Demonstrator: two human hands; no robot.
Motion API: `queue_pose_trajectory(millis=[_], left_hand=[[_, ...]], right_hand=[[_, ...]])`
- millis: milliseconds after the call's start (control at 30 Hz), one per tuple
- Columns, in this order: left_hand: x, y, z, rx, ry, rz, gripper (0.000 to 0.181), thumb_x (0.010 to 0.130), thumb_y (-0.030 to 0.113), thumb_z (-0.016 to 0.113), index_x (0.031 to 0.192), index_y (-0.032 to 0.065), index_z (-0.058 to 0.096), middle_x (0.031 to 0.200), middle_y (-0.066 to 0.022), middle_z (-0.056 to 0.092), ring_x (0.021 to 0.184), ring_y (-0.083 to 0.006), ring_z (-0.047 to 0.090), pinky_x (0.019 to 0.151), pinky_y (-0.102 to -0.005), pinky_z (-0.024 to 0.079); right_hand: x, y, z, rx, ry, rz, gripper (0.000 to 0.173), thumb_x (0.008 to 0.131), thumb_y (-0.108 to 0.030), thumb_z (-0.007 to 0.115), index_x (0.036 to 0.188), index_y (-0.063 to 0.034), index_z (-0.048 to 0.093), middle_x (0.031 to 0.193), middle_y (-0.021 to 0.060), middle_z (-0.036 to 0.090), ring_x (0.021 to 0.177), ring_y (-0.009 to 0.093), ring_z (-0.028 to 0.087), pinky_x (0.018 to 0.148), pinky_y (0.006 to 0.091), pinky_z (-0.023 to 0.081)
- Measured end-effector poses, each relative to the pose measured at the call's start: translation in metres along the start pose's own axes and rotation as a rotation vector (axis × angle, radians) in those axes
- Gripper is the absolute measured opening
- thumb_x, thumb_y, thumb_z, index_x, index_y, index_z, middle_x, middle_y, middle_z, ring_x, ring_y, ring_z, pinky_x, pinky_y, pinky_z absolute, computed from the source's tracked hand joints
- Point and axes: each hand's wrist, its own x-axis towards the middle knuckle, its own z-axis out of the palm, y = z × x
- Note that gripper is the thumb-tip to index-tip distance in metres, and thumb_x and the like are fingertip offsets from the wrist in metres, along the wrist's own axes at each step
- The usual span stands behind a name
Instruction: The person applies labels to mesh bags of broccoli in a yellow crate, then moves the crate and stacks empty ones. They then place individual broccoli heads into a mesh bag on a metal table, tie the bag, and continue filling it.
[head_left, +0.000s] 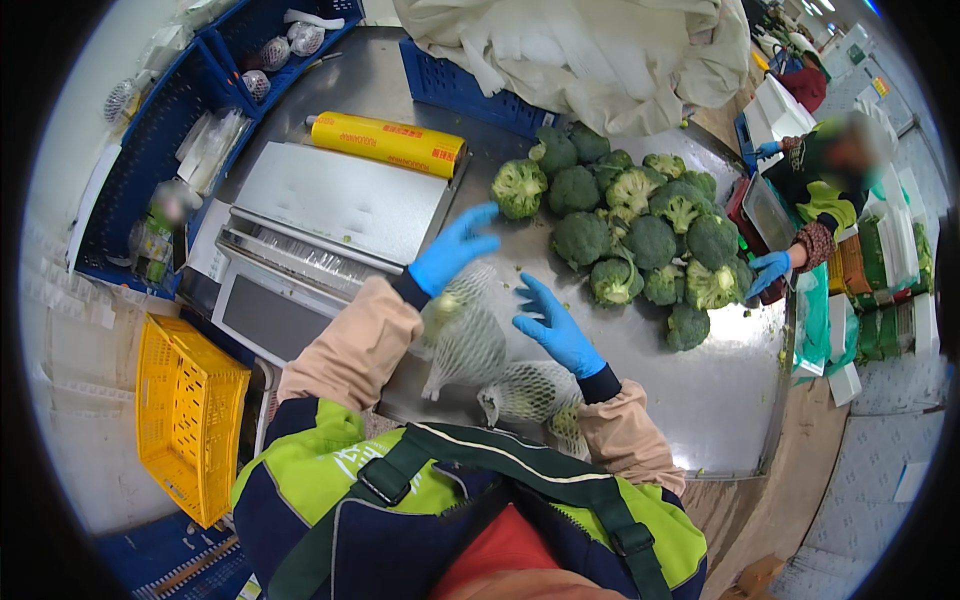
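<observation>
My left hand (459, 249), in a blue glove, holds nothing and has its fingers apart above the steel table (705, 405). Just below it lies a vegetable in a white foam net sleeve (472, 337), partly covered by that hand and forearm. To its right, my right hand (559, 328) is also gloved and empty, its fingers spread. Near that wrist rests another white foam net sleeve (529, 391) with something green inside, and a further netted piece (570, 429) sits against my clothing. Beyond both hands is a heap of broccoli heads (651, 241), some showing cut stems.
At left stands a wrapping machine (345, 195) with a yellow film roll (386, 142). Blue crates (161, 142) and a yellow crate (191, 412) flank it. A cloth-covered blue crate (472, 86) stands behind. A co-worker's gloved hand (769, 271) touches the heap's right side.
</observation>
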Motion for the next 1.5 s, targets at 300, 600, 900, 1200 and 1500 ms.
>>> queue_pose_trajectory(millis=[300,600,900,1200,1500], left_hand=[[0.267,0.002,-0.093,0.636,0.558,0.014,0.077,0.077,0.042,0.071,0.137,0.0015,0.042,0.148,-0.0267,0.022,0.135,-0.0362,0.028,0.105,-0.0365,0.031],[0.128,0.007,-0.025,-0.178,0.207,-0.051,0.035,0.083,0.007,0.064,0.116,0.0000,0.055,0.106,-0.0092,0.061,0.098,-0.0167,0.058,0.086,-0.0303,0.047],[-0.071,0.059,0.128,-0.123,-0.352,-0.326,0.060,0.081,0.000,0.059,0.138,0.0015,0.041,0.131,-0.0065,0.051,0.111,-0.0124,0.052,0.095,-0.0265,0.040],[-0.093,0.081,0.204,0.158,-0.420,-0.136,0.065,0.079,0.002,0.063,0.139,0.0019,0.038,0.121,-0.0089,0.059,0.091,-0.0122,0.059,0.087,-0.0246,0.044],[-0.057,0.040,0.264,-0.571,-0.236,-0.360,0.064,0.092,0.015,0.055,0.146,0.0090,0.023,0.140,-0.0113,0.040,0.118,-0.0219,0.050,0.098,-0.0374,0.042]], right_hand=[[0.035,0.013,0.028,-0.251,0.084,-0.210,0.058,0.085,-0.036,0.066,0.134,-0.0106,0.048,0.144,0.0252,0.032,0.133,0.039,0.033,0.107,0.0422,0.031],[-0.011,0.021,-0.031,0.197,0.478,-0.178,0.077,0.082,-0.023,0.071,0.145,-0.0100,0.028,0.133,0.0178,0.047,0.105,0.023,0.057,0.085,0.0333,0.049],[-0.067,-0.005,-0.074,0.625,0.538,-0.305,0.090,0.081,-0.011,0.070,0.150,-0.0194,0.012,0.142,0.0157,0.034,0.106,0.023,0.055,0.077,0.0298,0.051],[-0.139,0.014,-0.086,0.321,0.895,-0.356,0.038,0.084,-0.004,0.064,0.122,-0.0093,0.059,0.092,0.0019,0.062,0.080,0.009,0.058,0.071,0.0228,0.050],[-0.163,0.038,-0.077,0.621,0.667,-0.406,0.019,0.082,-0.010,0.070,0.100,-0.0055,0.065,0.093,0.0024,0.060,0.086,0.012,0.057,0.077,0.0237,0.047]])
